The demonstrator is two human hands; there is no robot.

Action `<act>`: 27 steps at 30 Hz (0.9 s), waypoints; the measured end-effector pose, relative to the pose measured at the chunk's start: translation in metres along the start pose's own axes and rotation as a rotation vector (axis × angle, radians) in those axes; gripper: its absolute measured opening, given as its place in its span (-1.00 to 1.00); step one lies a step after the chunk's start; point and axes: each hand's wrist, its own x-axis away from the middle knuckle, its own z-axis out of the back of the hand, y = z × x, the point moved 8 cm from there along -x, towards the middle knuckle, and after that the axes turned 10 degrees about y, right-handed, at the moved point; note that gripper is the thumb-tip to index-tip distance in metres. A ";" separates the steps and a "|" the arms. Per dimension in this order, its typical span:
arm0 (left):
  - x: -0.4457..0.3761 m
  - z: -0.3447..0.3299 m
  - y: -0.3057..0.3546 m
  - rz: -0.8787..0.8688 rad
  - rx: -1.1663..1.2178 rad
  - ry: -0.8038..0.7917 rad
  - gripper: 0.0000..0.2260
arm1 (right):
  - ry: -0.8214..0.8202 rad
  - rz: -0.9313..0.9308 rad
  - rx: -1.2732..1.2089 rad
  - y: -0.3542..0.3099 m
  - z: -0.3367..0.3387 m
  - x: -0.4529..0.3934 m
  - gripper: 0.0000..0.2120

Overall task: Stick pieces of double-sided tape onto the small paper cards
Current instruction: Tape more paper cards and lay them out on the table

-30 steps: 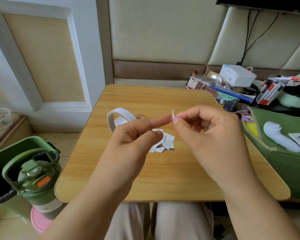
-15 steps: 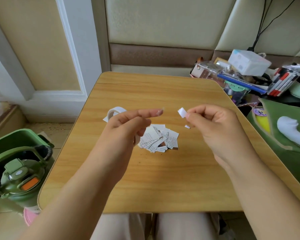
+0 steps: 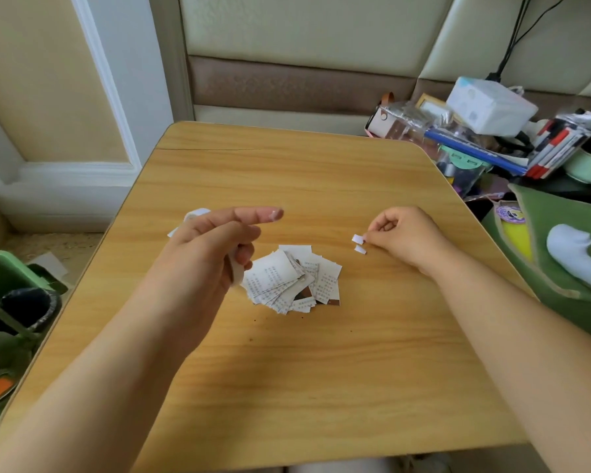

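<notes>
1. Head view, the task's things: a loose heap of small paper cards lies near the middle of the desk. A roll of double-sided tape sits in the left hand, mostly hidden behind it. Two small tape pieces are at about three o'clock from the heap: one at the right fingertips, the other just below it, seemingly lying on the desk.

2. Head view, the hands: the left hand has its lower fingers curled round the tape roll while the index finger points straight out toward twelve o'clock. The right hand is clenched small, thumb and forefinger pinching the upper tape piece at its edge. Whether that piece already touches the desk cannot be told.

3. How the tape pieces will likely handle: almost weightless, limp and sticky, prone to cling to skin or fold on themselves. Holding one by a bare corner or edge, as the right hand does, keeps most of the adhesive free.

4. How the cards will likely handle: thin, light and slippery against one another, so one may drag its neighbours. A card is best slid off the top of the heap at its three o'clock side, then held flat by an edge while tape is pressed on.

5. Surroundings: cluttered stationery at two o'clock, a green bin at eight o'clock.
</notes>
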 end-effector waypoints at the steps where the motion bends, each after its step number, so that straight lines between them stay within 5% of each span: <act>1: -0.002 0.001 -0.001 -0.001 -0.001 0.001 -0.75 | -0.002 -0.002 -0.011 0.000 0.001 -0.002 -0.86; 5: -0.005 0.004 -0.001 -0.003 0.007 0.007 -0.76 | 0.020 0.044 0.019 -0.005 0.007 0.000 -0.85; 11: -0.001 0.008 0.000 0.007 0.011 0.013 -0.77 | 0.010 0.283 0.048 -0.041 0.001 0.030 -0.56; 15: 0.003 0.015 0.003 0.009 0.000 0.034 -0.72 | -0.052 0.456 0.071 -0.073 -0.015 0.054 -0.75; 21: 0.013 0.026 0.007 0.022 -0.014 0.065 -0.65 | -0.324 0.540 0.204 -0.096 -0.071 0.080 -0.61; 27: 0.025 0.048 0.006 0.041 -0.001 0.119 -0.64 | -0.248 0.527 0.138 -0.102 -0.071 0.080 -0.72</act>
